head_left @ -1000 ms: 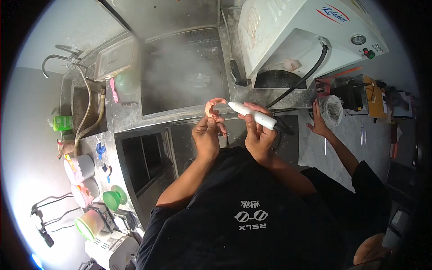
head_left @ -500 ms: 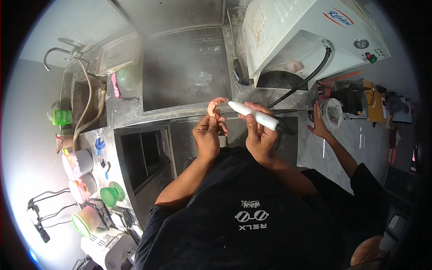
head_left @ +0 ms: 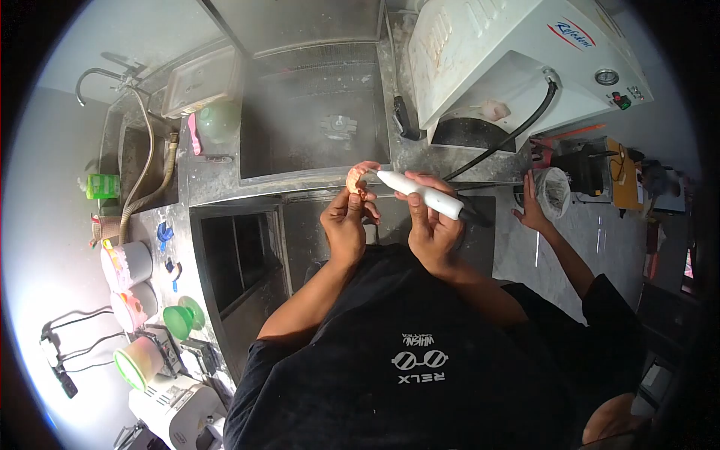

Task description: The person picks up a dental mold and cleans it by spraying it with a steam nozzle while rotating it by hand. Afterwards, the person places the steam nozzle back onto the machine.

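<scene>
My left hand (head_left: pixel 345 231) pinches a pink, curved denture (head_left: pixel 355 182) between thumb and fingers, holding it up in front of my chest. In my right hand (head_left: pixel 435 229) is a white handpiece (head_left: pixel 420 193), gripped like a thick pen. Its narrow front end points left at the denture's upper right edge. Whether the bur at the tip touches the denture is too small to tell. A dark cord leaves the back of the handpiece.
A dusty metal basin (head_left: pixel 315 142) lies beyond my hands. The white Refodent machine (head_left: pixel 480 45) with a black hose (head_left: pixel 529 124) stands right. Another person's hand (head_left: pixel 534 210) rests near a white bucket (head_left: pixel 553 191). Left are a sink (head_left: pixel 150 161) and several tubs.
The handpiece tip has come slightly closer to the denture, and the denture has turned a little. The whole view has shifted slightly. Both hands keep their grips.
</scene>
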A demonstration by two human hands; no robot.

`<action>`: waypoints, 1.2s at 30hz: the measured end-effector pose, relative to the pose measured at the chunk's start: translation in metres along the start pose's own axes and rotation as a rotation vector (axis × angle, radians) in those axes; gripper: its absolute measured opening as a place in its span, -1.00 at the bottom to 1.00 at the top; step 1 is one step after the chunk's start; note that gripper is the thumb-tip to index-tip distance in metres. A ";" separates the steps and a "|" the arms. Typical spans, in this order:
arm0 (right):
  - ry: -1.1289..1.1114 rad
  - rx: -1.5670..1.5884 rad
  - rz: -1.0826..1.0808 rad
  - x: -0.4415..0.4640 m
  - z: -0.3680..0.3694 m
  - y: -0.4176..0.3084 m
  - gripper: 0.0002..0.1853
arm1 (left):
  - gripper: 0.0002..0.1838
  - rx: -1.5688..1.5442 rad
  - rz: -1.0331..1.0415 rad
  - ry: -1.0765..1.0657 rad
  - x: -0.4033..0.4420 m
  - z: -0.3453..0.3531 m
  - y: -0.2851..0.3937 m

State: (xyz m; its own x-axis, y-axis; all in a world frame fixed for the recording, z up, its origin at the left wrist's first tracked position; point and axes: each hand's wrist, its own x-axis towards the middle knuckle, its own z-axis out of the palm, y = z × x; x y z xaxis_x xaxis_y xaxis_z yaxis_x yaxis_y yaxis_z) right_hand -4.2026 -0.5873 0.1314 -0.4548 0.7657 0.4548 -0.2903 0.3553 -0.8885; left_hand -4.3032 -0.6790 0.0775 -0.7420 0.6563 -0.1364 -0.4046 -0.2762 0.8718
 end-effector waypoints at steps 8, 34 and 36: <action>-0.006 0.021 0.024 -0.003 0.002 -0.006 -0.73 | -0.70 0.010 0.009 0.020 -0.002 0.001 0.003; -0.002 -0.004 0.050 -0.005 0.000 0.000 -0.71 | -0.71 -0.105 -0.067 0.019 -0.005 -0.003 0.009; 0.009 -0.002 0.065 -0.004 -0.001 -0.001 -0.71 | -0.71 -0.147 -0.080 0.022 -0.005 -0.005 0.008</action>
State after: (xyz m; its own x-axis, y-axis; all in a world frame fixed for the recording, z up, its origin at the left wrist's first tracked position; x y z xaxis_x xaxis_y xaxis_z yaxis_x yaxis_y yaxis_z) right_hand -4.1995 -0.5902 0.1301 -0.4655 0.7918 0.3954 -0.2584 0.3057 -0.9164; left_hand -4.3052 -0.6877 0.0831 -0.7152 0.6654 -0.2139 -0.5353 -0.3247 0.7798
